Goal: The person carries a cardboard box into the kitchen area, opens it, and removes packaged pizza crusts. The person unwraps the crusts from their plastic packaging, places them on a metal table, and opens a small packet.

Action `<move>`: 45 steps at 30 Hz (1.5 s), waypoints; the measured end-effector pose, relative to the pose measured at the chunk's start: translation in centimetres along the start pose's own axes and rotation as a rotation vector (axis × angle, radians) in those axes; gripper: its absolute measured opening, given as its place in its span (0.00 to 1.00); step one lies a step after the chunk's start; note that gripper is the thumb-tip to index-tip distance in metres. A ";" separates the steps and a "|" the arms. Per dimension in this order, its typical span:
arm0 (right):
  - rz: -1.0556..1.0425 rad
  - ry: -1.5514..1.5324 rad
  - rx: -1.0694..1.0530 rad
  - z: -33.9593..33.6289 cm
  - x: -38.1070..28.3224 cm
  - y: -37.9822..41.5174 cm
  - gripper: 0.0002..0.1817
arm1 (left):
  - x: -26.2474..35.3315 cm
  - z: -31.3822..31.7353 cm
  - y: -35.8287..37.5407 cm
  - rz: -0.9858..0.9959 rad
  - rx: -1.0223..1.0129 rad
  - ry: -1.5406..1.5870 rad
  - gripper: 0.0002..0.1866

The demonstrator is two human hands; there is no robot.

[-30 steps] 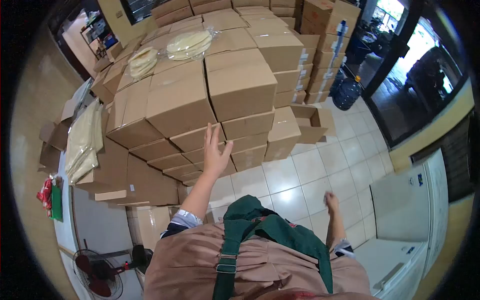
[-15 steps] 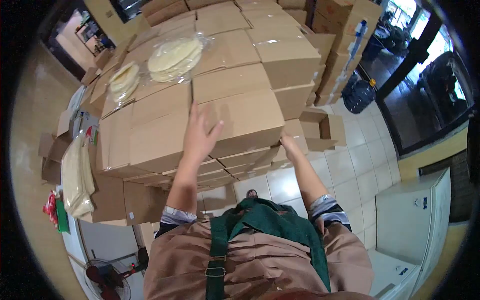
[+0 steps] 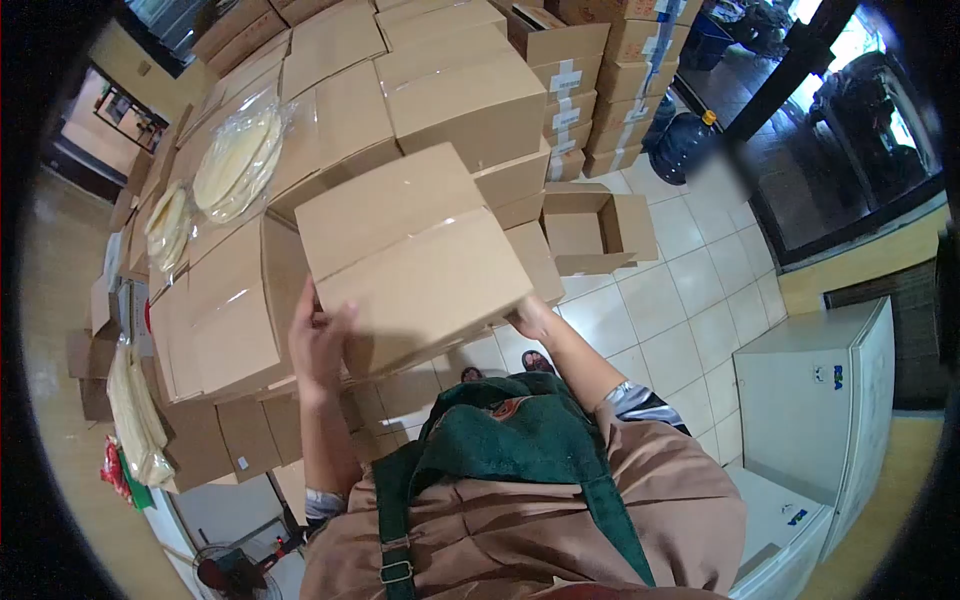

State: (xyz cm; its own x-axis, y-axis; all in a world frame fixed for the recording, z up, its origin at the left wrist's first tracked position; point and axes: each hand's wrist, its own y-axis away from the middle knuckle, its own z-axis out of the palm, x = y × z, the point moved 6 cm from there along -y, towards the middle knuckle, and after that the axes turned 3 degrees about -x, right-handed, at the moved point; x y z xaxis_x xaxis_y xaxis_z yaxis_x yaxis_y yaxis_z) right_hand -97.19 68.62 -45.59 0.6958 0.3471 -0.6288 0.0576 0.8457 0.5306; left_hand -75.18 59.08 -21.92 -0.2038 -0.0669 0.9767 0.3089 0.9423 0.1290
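Hands grip a sealed brown cardboard carton from either end: the left hand is pressed flat against its near left face with fingers spread and curled around the lower edge, and the right hand is tucked under its lower right corner, fingers mostly hidden beneath the box. The carton sits tilted, its far edge raised, just above and in front of the big stack of identical taped brown cartons that fills the left and upper part of the view; whether it rests on a neighbour at any point cannot be told. By the look of it, the step in hand is lifting one carton off the pile, and it seems about midway, with the box gripped but close to the stack. Carrying it clear would call for a level hold and a firm purchase under both ends, since the tilt could let it slide toward the body. Two clear plastic bags of pale round flatbreads lie on top of the stack, and an open empty carton stands on the white tiled floor to the right.
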 end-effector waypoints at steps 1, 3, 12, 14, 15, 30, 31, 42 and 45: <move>0.003 0.002 -0.007 -1.1 -0.4 1.0 0.22 | -0.9 1.1 0.4 0.059 -0.010 0.009 0.31; -0.074 -0.185 -0.042 -2.6 -2.2 3.4 0.23 | -0.9 4.0 2.1 0.069 -0.026 -0.093 0.33; -0.423 0.163 0.458 -14.8 -18.3 16.4 0.23 | -1.4 19.8 4.7 0.181 -0.351 0.121 0.36; -0.459 0.217 0.509 -15.1 -20.2 16.8 0.23 | -4.7 21.7 4.0 0.062 -0.396 0.230 0.37; -0.544 0.378 0.435 -15.7 -21.7 16.6 0.22 | -7.1 22.8 3.6 -0.046 -0.451 0.339 0.38; -0.400 1.753 0.211 -13.7 -8.2 1.3 0.38 | -22.7 22.4 -0.9 -0.153 -0.106 -0.264 0.40; -0.374 1.695 0.173 -13.7 -8.4 1.2 0.38 | -21.7 22.5 -0.7 -0.162 -0.108 -0.262 0.40; -0.644 1.753 0.322 -11.1 -13.5 -2.4 0.36 | -19.2 27.7 -2.3 -0.222 -0.257 -0.400 0.39; -0.500 1.970 0.177 -8.0 -12.1 -0.3 0.38 | -15.1 25.2 -3.8 -0.184 -0.441 -0.866 0.39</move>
State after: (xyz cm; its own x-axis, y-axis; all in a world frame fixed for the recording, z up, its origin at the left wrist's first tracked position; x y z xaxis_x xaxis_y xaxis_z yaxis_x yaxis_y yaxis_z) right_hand -111.38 67.45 -42.67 -0.9515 0.1266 -0.2805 0.0983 0.9887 0.1129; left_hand -96.69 64.80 -41.52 -0.8381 0.2291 0.4951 0.4871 0.7229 0.4901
